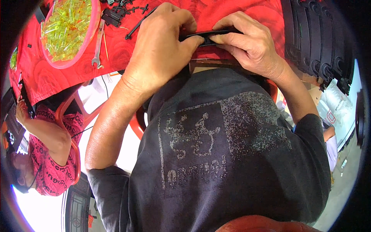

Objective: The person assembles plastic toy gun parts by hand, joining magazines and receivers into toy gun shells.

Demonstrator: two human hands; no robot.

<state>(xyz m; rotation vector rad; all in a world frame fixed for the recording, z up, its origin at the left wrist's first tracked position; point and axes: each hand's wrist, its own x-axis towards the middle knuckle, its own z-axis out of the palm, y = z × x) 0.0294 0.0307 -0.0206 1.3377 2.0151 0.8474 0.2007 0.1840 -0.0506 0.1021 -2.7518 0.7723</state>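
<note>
Near the front edge of the table, both my hands grip a long, thin black plastic part (210,43). My left hand (164,46) is closed on its left end, the thumb pressing toward the middle. On the other side, my right hand (249,42) pinches the part between thumb and fingers, its fingertips close to the left thumb. Much of the part is covered by my fingers, so its full shape cannot be made out. A thin black rod (135,29) lies on the red cloth just beside my left hand.
A pink-rimmed basin (79,58) of yellow-green clear tubes stands at left on the red tablecloth (116,58). Beside it lie an open-ended wrench (97,52) and small black plastic pieces (113,17). Long black strips (315,38) are piled at right. Another person (54,147) sits at left.
</note>
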